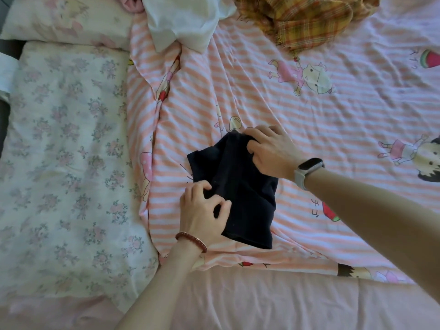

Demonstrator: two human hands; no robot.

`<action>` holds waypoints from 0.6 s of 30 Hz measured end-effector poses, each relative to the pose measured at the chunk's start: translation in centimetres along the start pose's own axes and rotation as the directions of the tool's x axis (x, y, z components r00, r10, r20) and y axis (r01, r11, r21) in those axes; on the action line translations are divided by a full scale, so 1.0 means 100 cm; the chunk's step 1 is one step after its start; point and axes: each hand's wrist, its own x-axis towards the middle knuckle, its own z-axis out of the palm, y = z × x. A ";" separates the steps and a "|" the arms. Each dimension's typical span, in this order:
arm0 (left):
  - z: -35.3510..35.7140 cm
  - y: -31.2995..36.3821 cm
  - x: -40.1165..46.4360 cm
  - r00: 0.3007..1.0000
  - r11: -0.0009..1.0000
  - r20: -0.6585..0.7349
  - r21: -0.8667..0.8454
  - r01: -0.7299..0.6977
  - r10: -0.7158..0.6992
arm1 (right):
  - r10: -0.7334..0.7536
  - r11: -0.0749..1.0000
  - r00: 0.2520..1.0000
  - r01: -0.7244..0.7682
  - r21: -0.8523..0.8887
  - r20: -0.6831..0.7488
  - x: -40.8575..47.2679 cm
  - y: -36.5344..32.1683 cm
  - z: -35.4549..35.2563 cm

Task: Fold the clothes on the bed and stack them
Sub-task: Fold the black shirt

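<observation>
Dark garment: your small black piece (234,186) lies partly folded on the pink striped sheet (333,120), near the bed's front edge and about midway along it.
Left hand: your left hand (202,210), wearing a red bead bracelet (191,241), pinches the garment's near left edge with curled fingers.
Right hand: your right hand (271,151), with a watch (307,171) on its wrist, grips the far corner with bent fingers.
Waiting clothes: a white garment (183,22) and a yellow plaid cloth (304,17) lie crumpled at the far edge.
Left edge: a floral quilt (62,151) lies beside the sheet, with a pillow (59,20) in the far left corner.
</observation>
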 end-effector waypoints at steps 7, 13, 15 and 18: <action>0.007 0.018 0.013 0.998 0.977 -0.002 -0.206 0.056 -0.057 | -0.074 0.993 0.985 0.086 0.074 -0.158 0.011 -0.039 0.006; 0.013 0.010 0.023 0.909 0.877 -0.090 -0.315 0.362 -0.408 | 0.114 0.977 0.991 -0.099 0.187 -0.073 0.027 -0.026 0.013; 0.018 0.013 0.030 0.902 0.878 -0.048 -0.256 0.403 -0.429 | 0.059 0.981 0.998 -0.064 0.185 0.029 0.033 -0.019 0.012; 0.025 0.015 0.035 0.901 0.898 -0.027 -0.099 0.430 -0.434 | 0.012 0.976 0.964 -0.070 0.208 0.267 0.045 0.000 0.008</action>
